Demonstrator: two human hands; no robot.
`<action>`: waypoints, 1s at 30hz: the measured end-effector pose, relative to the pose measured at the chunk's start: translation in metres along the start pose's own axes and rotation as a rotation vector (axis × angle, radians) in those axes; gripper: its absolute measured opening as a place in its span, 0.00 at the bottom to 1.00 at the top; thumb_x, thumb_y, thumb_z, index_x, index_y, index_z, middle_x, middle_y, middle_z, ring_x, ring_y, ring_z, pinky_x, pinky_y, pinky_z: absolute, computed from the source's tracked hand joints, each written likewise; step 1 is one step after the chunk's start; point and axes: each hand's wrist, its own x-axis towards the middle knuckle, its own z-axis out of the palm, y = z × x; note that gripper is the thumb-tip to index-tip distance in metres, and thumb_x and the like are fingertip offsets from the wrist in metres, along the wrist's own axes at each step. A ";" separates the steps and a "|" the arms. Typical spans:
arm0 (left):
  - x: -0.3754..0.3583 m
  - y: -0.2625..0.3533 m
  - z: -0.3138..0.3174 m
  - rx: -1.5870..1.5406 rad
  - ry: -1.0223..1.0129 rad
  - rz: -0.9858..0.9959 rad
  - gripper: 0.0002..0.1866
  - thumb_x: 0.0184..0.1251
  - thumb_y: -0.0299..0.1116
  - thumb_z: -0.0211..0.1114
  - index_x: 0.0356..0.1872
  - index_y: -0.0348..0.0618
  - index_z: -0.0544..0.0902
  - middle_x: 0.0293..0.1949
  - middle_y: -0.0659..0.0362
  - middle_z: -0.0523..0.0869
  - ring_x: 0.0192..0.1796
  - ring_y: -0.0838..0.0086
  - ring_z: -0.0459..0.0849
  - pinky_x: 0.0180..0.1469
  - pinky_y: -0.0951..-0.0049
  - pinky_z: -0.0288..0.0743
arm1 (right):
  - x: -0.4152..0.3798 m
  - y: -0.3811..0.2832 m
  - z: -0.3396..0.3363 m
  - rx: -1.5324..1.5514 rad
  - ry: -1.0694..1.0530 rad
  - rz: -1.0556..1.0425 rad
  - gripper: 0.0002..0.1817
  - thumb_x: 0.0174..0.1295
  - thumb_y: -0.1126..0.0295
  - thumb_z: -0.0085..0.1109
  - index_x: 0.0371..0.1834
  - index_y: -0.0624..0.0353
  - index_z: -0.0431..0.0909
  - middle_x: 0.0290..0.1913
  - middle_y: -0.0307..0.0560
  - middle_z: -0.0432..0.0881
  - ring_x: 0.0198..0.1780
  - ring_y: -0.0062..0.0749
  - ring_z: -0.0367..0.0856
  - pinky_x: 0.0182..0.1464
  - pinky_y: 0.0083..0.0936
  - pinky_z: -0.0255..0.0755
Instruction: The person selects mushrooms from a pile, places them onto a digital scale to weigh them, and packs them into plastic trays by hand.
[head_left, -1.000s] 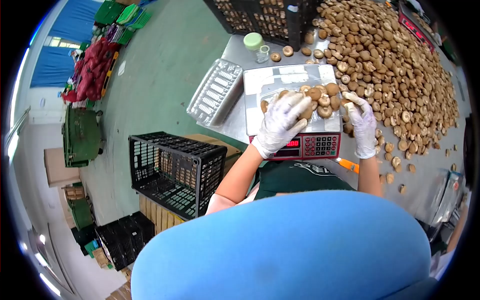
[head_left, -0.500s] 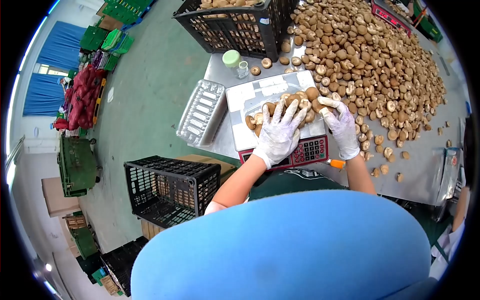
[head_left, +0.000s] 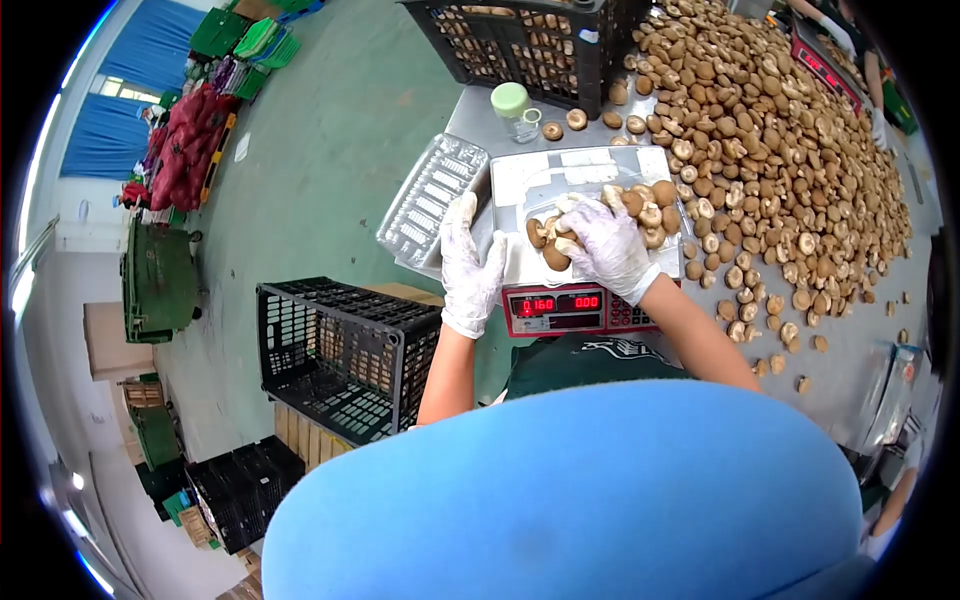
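My left hand (head_left: 470, 268), in a white glove, is open with thumb spread. Its fingertips overlap the near right edge of a stack of clear plastic trays (head_left: 425, 205). To its right lies a scale (head_left: 528, 170) with a pale platform and a red base, its display lit. A clear tray of brown shiitake mushrooms (head_left: 648, 213) rests on the platform. Over the tray's left part, my gloved right hand (head_left: 608, 247) has its fingers curled round a mushroom (head_left: 556, 256), and the palm hides part of the tray.
A large heap of shiitake mushrooms (head_left: 760, 130) covers the metal table's right side. Beyond the scale stand a green-lidded jar (head_left: 512, 100) and a black crate of mushrooms (head_left: 520, 50). Another black crate (head_left: 340, 360) is at lower left. A co-worker's gloved hand (head_left: 838, 35) shows at upper right.
My left hand has left the mushrooms and moved left to the tray stack. My right hand has shifted left from the tray's right end onto its left mushrooms. The view has shifted somewhat.
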 end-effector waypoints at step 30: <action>0.018 0.071 0.089 0.346 -0.437 0.480 0.12 0.54 0.41 0.73 0.38 0.50 0.88 0.59 0.52 0.78 0.72 0.52 0.68 0.75 0.37 0.52 | -0.062 0.005 -0.049 -0.168 0.261 0.142 0.16 0.59 0.68 0.68 0.51 0.52 0.83 0.55 0.49 0.82 0.57 0.49 0.79 0.61 0.41 0.73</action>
